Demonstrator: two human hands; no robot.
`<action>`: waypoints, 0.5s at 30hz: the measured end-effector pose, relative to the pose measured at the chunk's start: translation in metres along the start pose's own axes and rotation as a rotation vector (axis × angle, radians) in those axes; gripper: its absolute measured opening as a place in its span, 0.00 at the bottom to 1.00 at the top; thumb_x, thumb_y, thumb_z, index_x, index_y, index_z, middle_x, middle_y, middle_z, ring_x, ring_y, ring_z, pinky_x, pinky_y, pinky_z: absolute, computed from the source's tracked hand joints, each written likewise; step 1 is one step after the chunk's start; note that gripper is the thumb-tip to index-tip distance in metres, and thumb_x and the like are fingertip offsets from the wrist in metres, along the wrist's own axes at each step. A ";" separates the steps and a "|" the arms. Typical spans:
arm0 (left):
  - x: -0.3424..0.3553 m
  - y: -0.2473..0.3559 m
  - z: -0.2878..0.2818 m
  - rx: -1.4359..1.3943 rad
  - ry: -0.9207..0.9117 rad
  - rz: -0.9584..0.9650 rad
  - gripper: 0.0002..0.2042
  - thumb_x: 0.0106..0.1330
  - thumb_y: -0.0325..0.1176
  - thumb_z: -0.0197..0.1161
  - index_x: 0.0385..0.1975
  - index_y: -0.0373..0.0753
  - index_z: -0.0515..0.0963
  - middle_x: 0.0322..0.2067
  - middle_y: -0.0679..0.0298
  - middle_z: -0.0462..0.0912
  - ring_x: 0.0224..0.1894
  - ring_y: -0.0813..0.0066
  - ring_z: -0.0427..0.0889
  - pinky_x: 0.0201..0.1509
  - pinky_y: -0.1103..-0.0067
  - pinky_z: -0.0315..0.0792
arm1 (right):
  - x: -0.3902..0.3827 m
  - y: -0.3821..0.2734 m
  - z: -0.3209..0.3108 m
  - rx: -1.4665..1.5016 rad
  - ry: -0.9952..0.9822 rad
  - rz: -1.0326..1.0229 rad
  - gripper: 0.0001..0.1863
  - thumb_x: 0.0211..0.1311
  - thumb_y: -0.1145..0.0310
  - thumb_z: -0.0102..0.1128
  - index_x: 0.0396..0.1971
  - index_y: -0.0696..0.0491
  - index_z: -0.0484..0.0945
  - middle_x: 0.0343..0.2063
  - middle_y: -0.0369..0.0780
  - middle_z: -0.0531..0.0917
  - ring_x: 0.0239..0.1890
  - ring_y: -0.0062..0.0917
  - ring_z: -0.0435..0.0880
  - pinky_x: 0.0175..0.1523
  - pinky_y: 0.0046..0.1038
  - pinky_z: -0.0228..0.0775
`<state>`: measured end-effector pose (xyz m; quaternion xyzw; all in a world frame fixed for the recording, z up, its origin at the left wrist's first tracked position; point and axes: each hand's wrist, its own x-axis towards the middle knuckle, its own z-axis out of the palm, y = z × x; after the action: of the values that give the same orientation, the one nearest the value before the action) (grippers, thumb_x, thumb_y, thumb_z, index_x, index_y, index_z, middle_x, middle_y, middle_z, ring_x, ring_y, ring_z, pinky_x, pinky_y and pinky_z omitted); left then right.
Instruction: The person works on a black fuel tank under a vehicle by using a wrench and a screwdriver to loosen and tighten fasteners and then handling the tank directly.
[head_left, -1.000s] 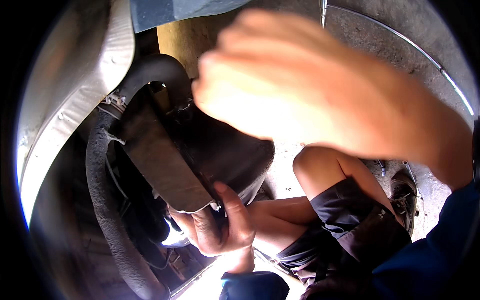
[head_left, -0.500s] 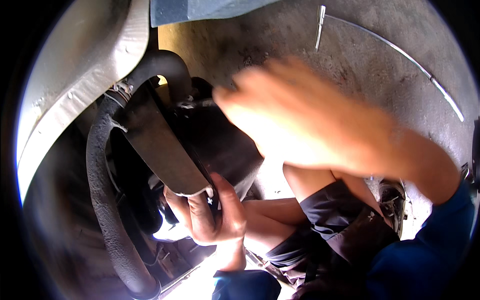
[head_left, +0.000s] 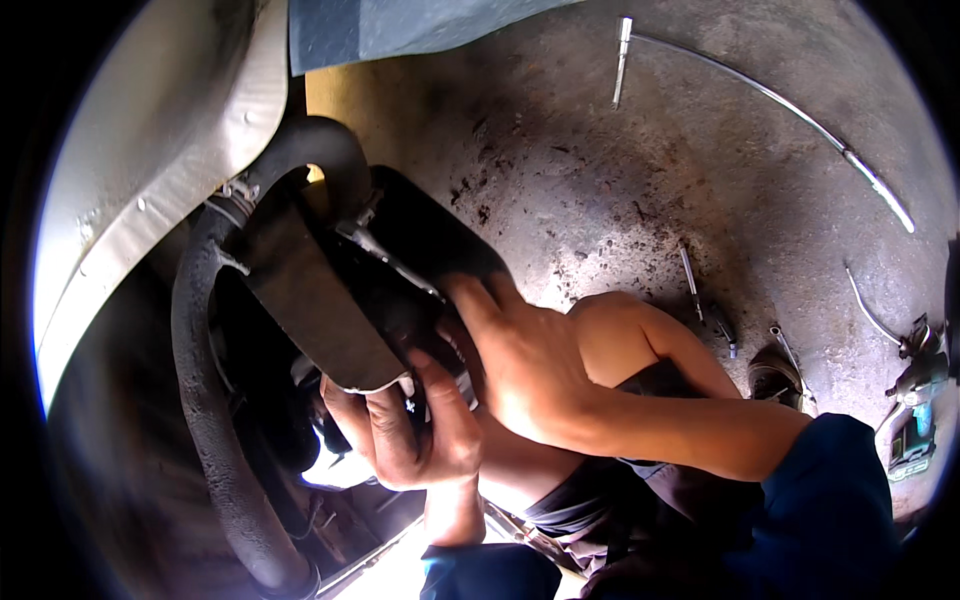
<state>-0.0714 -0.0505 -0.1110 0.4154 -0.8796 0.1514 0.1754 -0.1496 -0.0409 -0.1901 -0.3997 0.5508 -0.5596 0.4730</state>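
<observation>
My left hand [head_left: 425, 435] is closed around the lower end of a flat, dull metal bracket [head_left: 320, 300], its fingers under the end and its thumb along the side. A small bright piece, perhaps a bolt, shows by those fingers. My right hand [head_left: 530, 365] reaches in from the right, fingers bent down against a black part [head_left: 440, 220] beside the bracket. Its fingertips and whatever they grip are hidden. A thin shiny metal rod [head_left: 395, 265] slants from under the hose bend toward the right index finger; whether the hand touches it I cannot tell.
A thick black hose [head_left: 210, 400] curves down left of the bracket, below a pale body panel [head_left: 215, 130]. On the dirty concrete lie a long bent bar [head_left: 780, 98], a slim tool [head_left: 690, 270], a wrench [head_left: 790, 355] and a power tool [head_left: 918, 378]. My bare knee [head_left: 625, 335] is close by.
My right hand has dropped down and left from above the floor to the black part, and the shiny rod now shows. My left hand keeps its hold on the bracket.
</observation>
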 end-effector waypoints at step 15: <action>-0.011 -0.007 -0.002 0.020 0.030 0.030 0.26 0.53 0.13 0.62 0.56 0.33 0.77 0.49 0.44 0.77 0.44 0.55 0.79 0.46 0.71 0.74 | 0.092 -0.013 -0.100 -0.334 -0.712 -0.227 0.08 0.63 0.70 0.61 0.28 0.60 0.79 0.20 0.45 0.82 0.24 0.35 0.84 0.35 0.37 0.76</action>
<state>-0.0585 -0.0463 -0.1133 0.4014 -0.8816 0.1690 0.1820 -0.2686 -0.1066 -0.1916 -0.6981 0.3881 -0.3377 0.4980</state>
